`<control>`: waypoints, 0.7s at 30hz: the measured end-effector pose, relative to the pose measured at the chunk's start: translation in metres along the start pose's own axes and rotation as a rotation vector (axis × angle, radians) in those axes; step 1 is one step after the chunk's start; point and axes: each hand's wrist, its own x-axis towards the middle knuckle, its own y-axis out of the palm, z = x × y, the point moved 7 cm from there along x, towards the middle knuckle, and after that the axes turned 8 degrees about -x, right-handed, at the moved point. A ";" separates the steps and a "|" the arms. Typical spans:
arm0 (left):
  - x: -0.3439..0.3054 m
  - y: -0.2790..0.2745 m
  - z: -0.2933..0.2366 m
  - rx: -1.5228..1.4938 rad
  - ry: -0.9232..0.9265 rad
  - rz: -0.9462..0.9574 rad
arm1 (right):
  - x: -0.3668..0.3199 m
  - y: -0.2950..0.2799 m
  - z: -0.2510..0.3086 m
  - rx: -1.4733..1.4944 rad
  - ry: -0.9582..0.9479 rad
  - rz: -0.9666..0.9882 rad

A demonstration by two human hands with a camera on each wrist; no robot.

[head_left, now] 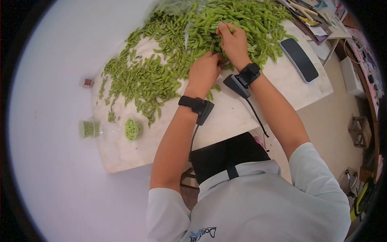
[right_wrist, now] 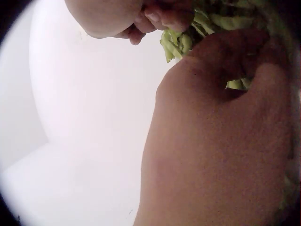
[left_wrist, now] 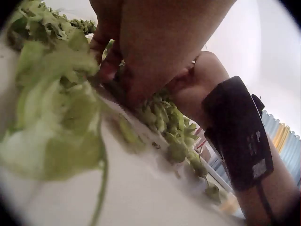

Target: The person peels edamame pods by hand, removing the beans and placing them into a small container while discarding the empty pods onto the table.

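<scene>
A big heap of green bean pods point(head_left: 161, 68) covers the far half of a white table point(head_left: 238, 113). My left hand point(head_left: 204, 70) sits at the near edge of the heap with its fingers curled down among the pods point(left_wrist: 164, 113). Just beyond it, my right hand point(head_left: 233, 39) reaches into the thicker part of the pile and grips pods. In the right wrist view, the right hand point(right_wrist: 225, 141) is curled with a pod point(right_wrist: 235, 84) showing between thumb and fingers. The left hand point(right_wrist: 113, 16) pinches pods point(right_wrist: 176, 42) close by. Both wrists wear black camera bands.
A dark phone point(head_left: 299, 59) lies on the table's right end. Two small clear containers of shelled green beans point(head_left: 133, 129) point(head_left: 88, 129) stand near the left front corner, and a small red object point(head_left: 88, 83) sits further back. Clutter and shelves fill the right side of the room.
</scene>
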 end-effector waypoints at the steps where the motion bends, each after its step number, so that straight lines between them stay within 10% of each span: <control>1: 0.000 0.000 -0.001 0.013 -0.001 0.026 | 0.000 0.000 0.002 -0.016 0.000 -0.005; 9: 0.000 -0.001 -0.016 0.042 0.141 -0.009 | 0.001 0.000 -0.006 -0.045 0.002 0.004; 17: -0.111 -0.121 0.030 -0.111 -0.073 -0.453 | -0.011 0.014 0.011 -0.168 -0.041 0.195; 19: -0.173 -0.152 0.076 -0.089 -0.497 -0.466 | -0.021 0.031 0.019 -0.273 -0.155 0.314; 21: -0.224 -0.176 0.107 0.010 -0.533 -0.560 | -0.037 0.052 0.023 -0.193 -0.211 0.529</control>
